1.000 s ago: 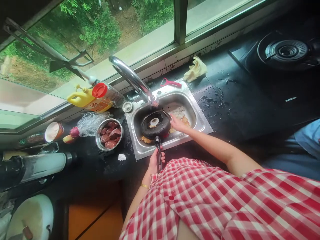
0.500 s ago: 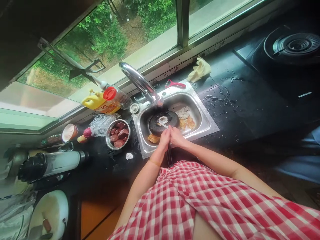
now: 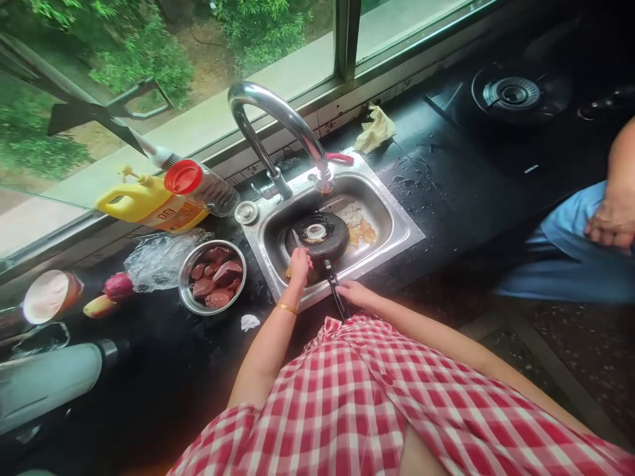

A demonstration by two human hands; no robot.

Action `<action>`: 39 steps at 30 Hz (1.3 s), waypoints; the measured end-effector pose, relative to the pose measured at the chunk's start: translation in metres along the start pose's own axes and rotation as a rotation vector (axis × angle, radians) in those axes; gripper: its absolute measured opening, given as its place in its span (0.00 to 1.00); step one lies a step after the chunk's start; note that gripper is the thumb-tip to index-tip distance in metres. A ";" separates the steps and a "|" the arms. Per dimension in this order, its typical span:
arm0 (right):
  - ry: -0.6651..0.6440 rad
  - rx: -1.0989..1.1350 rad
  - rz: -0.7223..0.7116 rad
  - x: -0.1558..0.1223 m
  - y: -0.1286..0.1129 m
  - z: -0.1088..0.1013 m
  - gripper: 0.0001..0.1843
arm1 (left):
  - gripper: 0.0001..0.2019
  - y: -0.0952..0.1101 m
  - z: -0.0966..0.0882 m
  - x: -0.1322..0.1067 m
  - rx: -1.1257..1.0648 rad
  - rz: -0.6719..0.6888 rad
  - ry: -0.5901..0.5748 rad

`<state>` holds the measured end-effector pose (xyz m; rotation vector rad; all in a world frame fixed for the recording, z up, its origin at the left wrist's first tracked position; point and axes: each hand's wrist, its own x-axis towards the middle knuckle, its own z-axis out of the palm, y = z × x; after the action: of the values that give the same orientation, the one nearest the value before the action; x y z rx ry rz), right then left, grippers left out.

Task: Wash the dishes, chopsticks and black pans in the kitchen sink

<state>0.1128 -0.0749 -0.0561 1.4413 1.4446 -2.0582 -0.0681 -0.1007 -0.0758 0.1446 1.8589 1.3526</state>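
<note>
Pan (image 3: 331, 246) sits in sink (image 3: 404, 233), looks upturned, handle (image 3: 335, 287) toward five o'clock. Left hand (image 3: 299, 266), at pan's seven o'clock, pinches thin tool (image 3: 296, 237); right hand (image 3: 358, 295) at handle, whether closed can't tell. Seems scraping stage; next stroke calls for steadied handle.

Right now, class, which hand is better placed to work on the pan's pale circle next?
Probably the left hand: it holds a thin tool near the pale circle on the pan. The right hand is farther off, by the handle; whether it touches is unclear.
</note>
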 end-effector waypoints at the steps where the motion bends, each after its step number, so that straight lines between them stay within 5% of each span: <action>1: -0.044 0.132 0.037 0.002 -0.003 0.009 0.09 | 0.08 -0.005 -0.002 0.003 0.021 0.004 0.002; 4: -0.122 0.438 0.109 0.007 -0.019 0.021 0.08 | 0.09 -0.015 -0.002 0.005 0.077 0.048 -0.030; 8: -0.162 0.459 0.059 0.003 -0.049 -0.003 0.05 | 0.10 -0.002 -0.002 0.000 0.189 0.107 -0.156; 14: 0.033 -0.027 -0.053 -0.044 -0.087 -0.059 0.16 | 0.13 0.046 -0.007 -0.013 0.749 0.616 -0.105; 19: 0.120 -0.427 -0.132 -0.078 -0.081 -0.090 0.29 | 0.14 0.065 0.009 -0.023 0.968 0.892 -0.179; 27: 0.185 -0.580 -0.236 -0.064 -0.038 -0.110 0.44 | 0.11 0.061 0.050 -0.029 1.000 0.807 -0.186; 34: 0.087 -0.595 -0.256 -0.039 -0.022 -0.141 0.43 | 0.09 0.072 0.036 0.007 1.085 0.656 0.175; 39: 0.066 -0.633 -0.244 -0.031 -0.017 -0.148 0.43 | 0.12 0.058 0.053 -0.005 1.053 0.744 0.082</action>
<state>0.2016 0.0442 -0.0246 1.1124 2.1289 -1.4490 -0.0505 -0.0396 -0.0294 1.4347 2.5307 0.6275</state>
